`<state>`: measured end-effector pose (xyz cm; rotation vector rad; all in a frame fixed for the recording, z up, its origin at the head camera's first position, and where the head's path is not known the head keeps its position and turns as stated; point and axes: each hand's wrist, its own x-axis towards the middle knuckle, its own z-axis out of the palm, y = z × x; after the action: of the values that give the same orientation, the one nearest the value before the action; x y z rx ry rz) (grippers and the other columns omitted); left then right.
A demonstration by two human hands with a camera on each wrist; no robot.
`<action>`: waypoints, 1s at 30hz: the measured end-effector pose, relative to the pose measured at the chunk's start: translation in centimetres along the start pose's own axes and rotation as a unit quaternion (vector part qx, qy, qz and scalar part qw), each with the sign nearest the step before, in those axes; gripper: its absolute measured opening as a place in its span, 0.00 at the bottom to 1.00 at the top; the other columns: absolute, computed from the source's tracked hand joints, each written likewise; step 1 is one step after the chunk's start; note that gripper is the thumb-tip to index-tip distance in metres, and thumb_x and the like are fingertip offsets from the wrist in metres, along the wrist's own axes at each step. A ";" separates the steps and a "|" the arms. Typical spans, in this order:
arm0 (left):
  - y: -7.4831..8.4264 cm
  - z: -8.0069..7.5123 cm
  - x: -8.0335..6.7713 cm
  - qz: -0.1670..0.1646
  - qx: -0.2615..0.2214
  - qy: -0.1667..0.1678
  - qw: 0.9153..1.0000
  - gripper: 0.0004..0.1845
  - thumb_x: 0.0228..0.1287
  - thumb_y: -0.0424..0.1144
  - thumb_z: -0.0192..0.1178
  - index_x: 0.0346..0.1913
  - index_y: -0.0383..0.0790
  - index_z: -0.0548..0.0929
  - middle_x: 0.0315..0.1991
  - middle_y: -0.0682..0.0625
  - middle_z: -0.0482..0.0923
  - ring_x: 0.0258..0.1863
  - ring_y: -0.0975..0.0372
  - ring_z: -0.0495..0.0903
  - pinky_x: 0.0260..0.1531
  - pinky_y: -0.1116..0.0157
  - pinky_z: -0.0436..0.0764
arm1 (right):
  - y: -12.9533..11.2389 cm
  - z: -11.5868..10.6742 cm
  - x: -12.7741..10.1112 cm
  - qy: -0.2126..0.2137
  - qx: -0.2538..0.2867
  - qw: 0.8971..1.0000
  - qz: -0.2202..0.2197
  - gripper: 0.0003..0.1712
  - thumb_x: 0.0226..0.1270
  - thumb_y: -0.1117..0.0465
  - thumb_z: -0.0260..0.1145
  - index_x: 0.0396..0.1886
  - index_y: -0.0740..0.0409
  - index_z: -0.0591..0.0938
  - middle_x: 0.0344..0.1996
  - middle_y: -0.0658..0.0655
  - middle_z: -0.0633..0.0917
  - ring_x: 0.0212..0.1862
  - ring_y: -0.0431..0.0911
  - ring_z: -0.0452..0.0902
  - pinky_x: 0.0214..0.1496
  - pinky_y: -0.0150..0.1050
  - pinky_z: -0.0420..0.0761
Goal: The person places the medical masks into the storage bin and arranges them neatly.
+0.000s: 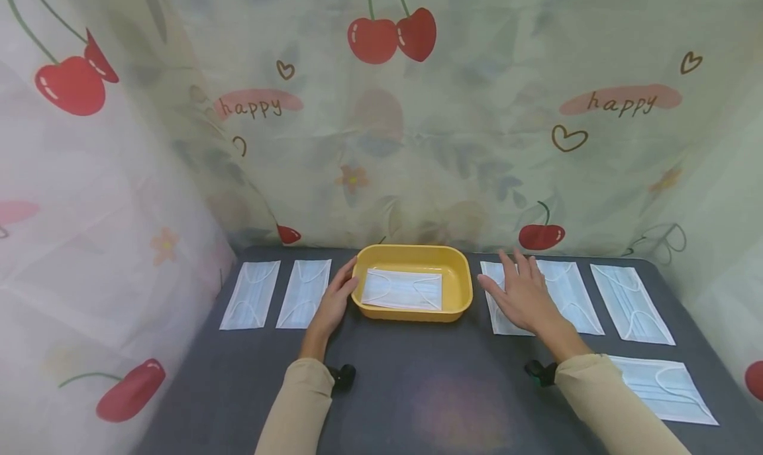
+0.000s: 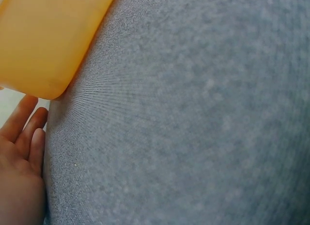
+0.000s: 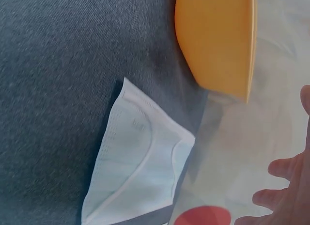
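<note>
A yellow tray point(image 1: 459, 289) is shown at the middle of the far edge of a dark grey table point(image 1: 429, 389), with one pale blue face mask point(image 1: 403, 289) laid flat inside it. The tray's left end is touched by the left hand point(image 1: 335, 299), whose fingers are held straight and grip nothing. The right hand point(image 1: 521, 296) is spread flat, fingers wide, over the nearest mask point(image 1: 497, 312) just right of the tray; nothing is held. Two further masks point(image 1: 602, 299) are laid side by side beyond it, and another point(image 1: 664, 389) lies nearer the right sleeve point(image 1: 608, 402). Two masks point(image 1: 277, 295) are laid left of the tray. A cherry-printed curtain point(image 1: 417, 110) is hung behind the table.
</note>
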<state>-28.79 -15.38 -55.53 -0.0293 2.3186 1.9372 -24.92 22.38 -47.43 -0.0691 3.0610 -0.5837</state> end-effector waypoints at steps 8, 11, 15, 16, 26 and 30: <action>-0.1 0.0 0.1 -0.002 -0.003 0.001 1.000 0.26 0.79 0.53 0.49 0.76 0.69 0.64 0.75 0.51 0.68 0.77 0.53 0.63 0.79 0.43 0.54 | 1.8 0.0 -0.6 -0.001 0.015 1.000 0.017 0.54 0.74 0.31 0.49 0.81 0.67 0.50 0.79 0.77 0.46 0.78 0.76 0.40 0.76 0.74 0.48; -0.1 0.0 0.1 -0.003 -0.001 0.002 1.000 0.26 0.78 0.53 0.49 0.75 0.69 0.64 0.75 0.52 0.68 0.77 0.53 0.63 0.79 0.43 0.54 | 2.5 0.3 -0.8 -0.011 0.024 0.999 0.025 0.55 0.74 0.31 0.50 0.81 0.68 0.49 0.79 0.77 0.46 0.78 0.76 0.41 0.75 0.74 0.49; 0.0 0.0 0.1 -0.005 0.002 0.004 1.000 0.26 0.78 0.54 0.49 0.75 0.71 0.65 0.75 0.52 0.68 0.77 0.53 0.63 0.79 0.43 0.54 | 3.4 0.7 -1.3 -0.021 0.037 0.999 0.034 0.55 0.73 0.33 0.53 0.81 0.69 0.48 0.78 0.78 0.47 0.78 0.75 0.43 0.74 0.75 0.52; 0.0 0.0 0.1 -0.006 0.002 0.003 1.000 0.26 0.78 0.54 0.50 0.75 0.71 0.65 0.75 0.52 0.68 0.77 0.54 0.63 0.79 0.43 0.54 | 3.6 0.8 -1.5 -0.024 0.040 0.998 0.037 0.56 0.73 0.33 0.54 0.81 0.69 0.48 0.78 0.78 0.47 0.78 0.75 0.43 0.74 0.75 0.52; 0.0 0.1 0.1 -0.003 0.000 0.002 1.000 0.26 0.79 0.53 0.49 0.75 0.70 0.64 0.76 0.52 0.67 0.78 0.53 0.62 0.79 0.43 0.54 | 5.4 2.3 -2.6 -0.033 0.063 0.995 0.066 0.57 0.72 0.34 0.57 0.80 0.71 0.49 0.76 0.81 0.51 0.75 0.77 0.48 0.71 0.75 0.57; 0.0 0.1 0.1 -0.009 0.006 0.004 1.000 0.25 0.79 0.54 0.48 0.75 0.73 0.64 0.77 0.55 0.65 0.79 0.55 0.60 0.80 0.43 0.52 | 5.8 2.8 -3.0 -0.018 0.061 0.996 0.066 0.54 0.73 0.38 0.59 0.78 0.73 0.51 0.74 0.81 0.55 0.74 0.77 0.51 0.71 0.74 0.59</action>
<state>-28.85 -15.24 -55.53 -0.0565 2.3268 1.9201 -22.07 26.89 -52.15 0.1231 2.9590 -0.7496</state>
